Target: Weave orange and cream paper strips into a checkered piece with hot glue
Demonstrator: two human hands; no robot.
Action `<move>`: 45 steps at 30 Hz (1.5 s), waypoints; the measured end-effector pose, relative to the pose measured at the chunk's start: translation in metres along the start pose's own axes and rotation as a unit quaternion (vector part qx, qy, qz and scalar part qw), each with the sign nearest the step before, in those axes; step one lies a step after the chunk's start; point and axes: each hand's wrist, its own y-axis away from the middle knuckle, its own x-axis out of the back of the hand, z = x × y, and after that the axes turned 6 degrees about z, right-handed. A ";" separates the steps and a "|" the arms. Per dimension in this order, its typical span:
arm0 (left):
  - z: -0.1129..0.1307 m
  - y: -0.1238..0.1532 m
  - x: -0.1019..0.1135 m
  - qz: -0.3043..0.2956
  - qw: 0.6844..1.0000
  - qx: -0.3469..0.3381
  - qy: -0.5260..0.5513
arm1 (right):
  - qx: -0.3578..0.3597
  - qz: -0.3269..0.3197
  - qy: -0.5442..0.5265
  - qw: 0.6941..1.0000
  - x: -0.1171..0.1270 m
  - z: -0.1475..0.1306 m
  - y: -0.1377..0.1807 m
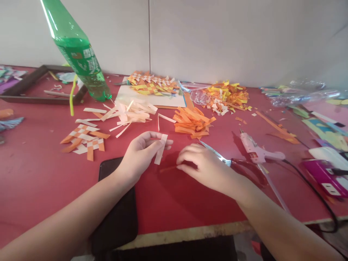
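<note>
My left hand (145,150) pinches a short cream paper strip (161,150) between thumb and fingers, above the red table. To its right my right hand (201,159) has thumb and forefinger together on the end of a thin orange paper strip (169,168), seen nearly edge-on and blurred. Beyond the hands lie a pile of cream strips (130,111) and a pile of orange strips (191,122). Woven orange and white paper pieces (84,137) rest to the left of my left hand. Red-handled scissors (225,159) lie just behind and beside my right hand.
A green bottle (78,54) stands at the back left near a dark frame (38,99). A black phone-like slab (119,214) lies under my left forearm. A pink glue gun (254,148), its cord and a purple power strip (323,177) are at right. Orange-yellow scraps (231,94) are heaped behind.
</note>
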 end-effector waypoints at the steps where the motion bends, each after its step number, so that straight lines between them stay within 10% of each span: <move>1: 0.000 0.000 0.000 -0.001 1.000 -0.003 0.001 | -0.023 0.018 -0.039 0.999 -0.002 0.003 0.000; 8: 0.001 0.001 -0.002 0.003 1.000 -0.012 0.000 | -0.175 0.158 -0.282 0.930 -0.004 0.008 0.005; 15: 0.002 0.001 -0.001 0.016 0.999 -0.049 0.013 | -0.228 0.112 -0.432 0.865 0.000 0.013 0.006; 29: -0.002 0.003 0.000 -0.067 0.997 -0.018 0.043 | -0.158 0.115 -0.431 0.881 0.000 0.007 0.009; 45: 0.001 0.006 -0.002 -0.068 0.997 -0.037 -0.006 | -0.251 0.103 -0.463 0.844 -0.009 0.007 0.005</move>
